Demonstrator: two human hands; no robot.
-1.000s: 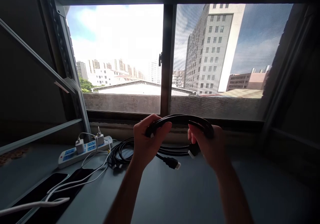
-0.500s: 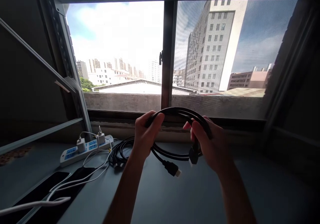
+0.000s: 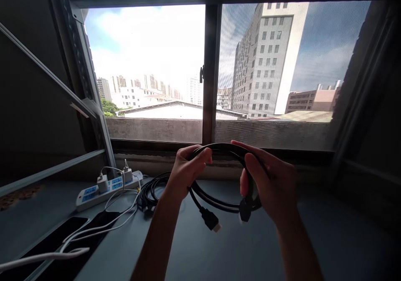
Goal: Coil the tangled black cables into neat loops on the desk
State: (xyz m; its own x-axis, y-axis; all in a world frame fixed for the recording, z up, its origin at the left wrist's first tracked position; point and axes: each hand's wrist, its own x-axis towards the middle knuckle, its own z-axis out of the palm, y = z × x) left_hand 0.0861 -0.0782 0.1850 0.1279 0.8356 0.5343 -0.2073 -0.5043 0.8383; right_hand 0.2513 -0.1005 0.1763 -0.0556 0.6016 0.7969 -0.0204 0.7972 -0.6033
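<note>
A black cable [image 3: 219,207], wound in a round coil, is held up above the grey table between both hands. My left hand [image 3: 188,170] is closed round the coil's left side, its thumb over the loops. On the right side my right hand [image 3: 269,181] grips the loops, with the thumb in front and fingers behind. One black plug [image 3: 209,219] with a light metal tip hangs below the coil near its middle. The second plug [image 3: 244,210] hangs beneath my right hand.
A second black cable coil [image 3: 152,193] lies on the table [image 3: 200,256] left of my left hand. Further left are a white power strip [image 3: 109,189] with two chargers, white cables [image 3: 94,229] and dark flat objects [image 3: 59,239]. A window is behind.
The coil and both hands are slightly lower in view. The right hand's fingers have shifted on the loops, one now stretching along the top. Both plugs hang lower.
</note>
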